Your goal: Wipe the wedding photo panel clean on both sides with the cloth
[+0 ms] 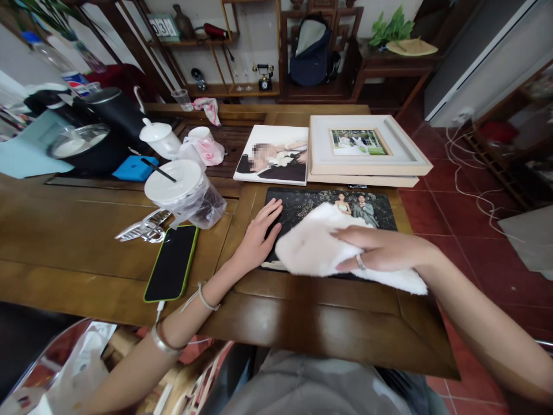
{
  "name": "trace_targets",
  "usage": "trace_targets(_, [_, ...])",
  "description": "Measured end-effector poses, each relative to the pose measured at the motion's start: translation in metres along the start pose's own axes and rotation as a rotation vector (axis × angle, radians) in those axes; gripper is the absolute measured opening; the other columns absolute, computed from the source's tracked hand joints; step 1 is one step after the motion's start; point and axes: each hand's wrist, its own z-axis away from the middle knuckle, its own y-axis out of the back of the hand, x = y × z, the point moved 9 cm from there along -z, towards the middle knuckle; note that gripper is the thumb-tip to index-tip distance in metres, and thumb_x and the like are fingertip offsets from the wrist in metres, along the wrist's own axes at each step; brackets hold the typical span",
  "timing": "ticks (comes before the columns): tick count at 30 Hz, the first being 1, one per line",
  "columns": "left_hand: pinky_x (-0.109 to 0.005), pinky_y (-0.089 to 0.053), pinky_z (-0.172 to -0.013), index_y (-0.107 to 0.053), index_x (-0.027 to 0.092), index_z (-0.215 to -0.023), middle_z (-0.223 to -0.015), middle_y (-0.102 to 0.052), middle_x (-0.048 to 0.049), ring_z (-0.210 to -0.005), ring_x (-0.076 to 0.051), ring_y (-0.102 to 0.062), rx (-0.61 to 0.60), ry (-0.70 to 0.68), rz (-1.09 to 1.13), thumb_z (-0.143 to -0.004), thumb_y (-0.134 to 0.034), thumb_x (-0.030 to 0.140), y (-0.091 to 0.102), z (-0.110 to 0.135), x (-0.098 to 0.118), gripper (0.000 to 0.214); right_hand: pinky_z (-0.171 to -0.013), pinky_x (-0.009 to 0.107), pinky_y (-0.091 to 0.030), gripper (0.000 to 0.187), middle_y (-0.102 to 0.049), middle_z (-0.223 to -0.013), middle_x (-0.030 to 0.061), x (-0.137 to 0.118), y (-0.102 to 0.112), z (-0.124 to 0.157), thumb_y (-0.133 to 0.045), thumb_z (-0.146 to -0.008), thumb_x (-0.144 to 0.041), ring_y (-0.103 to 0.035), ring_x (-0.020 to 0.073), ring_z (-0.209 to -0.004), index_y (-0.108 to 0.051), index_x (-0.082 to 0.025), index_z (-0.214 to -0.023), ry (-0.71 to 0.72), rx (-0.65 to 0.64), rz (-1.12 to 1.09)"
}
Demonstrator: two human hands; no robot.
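A dark photo panel [319, 203] showing a couple lies flat on the wooden table [86, 230] in front of me. My left hand [258, 237] rests flat on its left edge, fingers stretched out. My right hand [380, 249], a ring on one finger, presses a white cloth [315, 248] onto the panel's lower part, fingers laid over the cloth. The cloth hides the panel's lower right area.
A second photo panel [273, 154] and a cream picture frame [367, 151] lie behind the dark one. A green-cased phone [171, 264], a hair clip [144, 229], a lidded cup in a plastic bag [184, 195], a black cooker [93, 135] and a white teapot [161, 138] stand to the left. Red tiled floor lies to the right.
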Motion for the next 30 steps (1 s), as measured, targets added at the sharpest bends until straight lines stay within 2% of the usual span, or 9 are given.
trace_targets(3, [-0.047, -0.026, -0.115, -0.047, 0.018, -0.136, -0.146, -0.042, -0.0113, -0.141, -0.021, -0.031, 0.001, -0.002, -0.002, -0.096, -0.04, 0.026, 0.0, -0.001, 0.001, 0.041, -0.104, 0.037, -0.038, 0.053, -0.058, -0.128, 0.0075, 0.016, 0.018, -0.013, -0.052, -0.083, -0.047, -0.053, 0.0284, -0.119, -0.057, -0.016, -0.126, -0.059, 0.059, -0.032])
trace_targets(8, [-0.046, -0.026, -0.116, -0.047, 0.018, -0.136, -0.146, -0.043, -0.0112, -0.14, -0.02, -0.031, 0.002, 0.004, -0.007, -0.096, -0.041, 0.027, 0.001, 0.0, 0.001, 0.041, -0.107, 0.044, -0.035, 0.054, -0.053, -0.135, 0.0061, 0.032, 0.047, -0.032, -0.052, -0.084, -0.044, -0.05, 0.0299, -0.122, -0.051, -0.02, -0.132, -0.105, 0.283, -0.021])
trace_targets(11, [-0.047, -0.025, -0.115, -0.046, 0.02, -0.137, -0.147, -0.042, -0.0095, -0.141, -0.021, -0.03, 0.0, 0.012, -0.005, -0.096, -0.04, 0.027, 0.001, 0.001, 0.0, 0.042, -0.112, 0.049, -0.028, 0.057, -0.043, -0.145, 0.0078, 0.04, 0.05, -0.04, -0.051, -0.084, -0.045, -0.039, 0.0319, -0.132, -0.048, -0.02, -0.135, -0.128, 0.354, 0.049])
trace_targets(14, [-0.047, -0.024, -0.116, -0.045, 0.022, -0.137, -0.147, -0.041, -0.0085, -0.142, -0.021, -0.028, 0.013, 0.022, 0.005, -0.097, -0.039, 0.028, 0.002, 0.001, 0.001, 0.041, -0.116, 0.048, -0.02, 0.061, -0.034, -0.15, 0.0095, 0.047, 0.046, -0.043, -0.049, -0.085, -0.048, -0.021, 0.0306, -0.143, -0.046, -0.017, -0.137, -0.158, 0.381, 0.142])
trace_targets(17, [-0.045, -0.024, -0.117, -0.045, 0.019, -0.138, -0.149, -0.039, -0.0099, -0.141, -0.02, -0.03, 0.042, 0.033, 0.012, -0.098, -0.037, 0.029, 0.004, 0.001, 0.001, 0.042, -0.117, 0.044, -0.02, 0.06, -0.037, -0.148, 0.0108, 0.045, 0.037, -0.043, -0.045, -0.088, -0.047, -0.012, 0.0279, -0.145, -0.044, -0.014, -0.138, -0.141, 0.351, 0.221])
trace_targets(20, [-0.045, -0.024, -0.116, -0.044, 0.019, -0.138, -0.149, -0.038, -0.0104, -0.141, -0.021, -0.03, 0.053, 0.036, 0.008, -0.098, -0.036, 0.03, 0.005, 0.0, 0.0, 0.043, -0.115, 0.044, -0.025, 0.05, -0.044, -0.143, 0.0113, 0.032, 0.027, -0.04, -0.045, -0.088, -0.041, -0.013, 0.0294, -0.145, -0.05, -0.014, -0.13, -0.082, 0.286, 0.289])
trace_targets(25, [-0.047, -0.024, -0.116, -0.045, 0.017, -0.138, -0.147, -0.04, -0.0123, -0.141, -0.022, -0.029, 0.04, 0.003, 0.001, -0.097, -0.036, 0.029, 0.003, 0.001, -0.001, 0.043, -0.107, 0.046, -0.034, 0.034, -0.054, -0.131, 0.0153, 0.001, 0.003, -0.02, -0.045, -0.087, -0.031, -0.023, 0.0317, -0.142, -0.057, -0.014, -0.114, 0.035, 0.103, 0.298])
trace_targets(30, [-0.049, -0.026, -0.115, -0.045, 0.021, -0.137, -0.146, -0.042, -0.0109, -0.141, -0.021, -0.03, 0.041, -0.02, -0.004, -0.097, -0.037, 0.027, 0.003, 0.001, -0.001, 0.041, -0.099, 0.041, -0.042, 0.024, -0.063, -0.114, 0.0135, -0.031, -0.023, 0.005, -0.051, -0.08, -0.02, -0.045, 0.0304, -0.128, -0.062, -0.015, -0.101, 0.102, -0.069, 0.235])
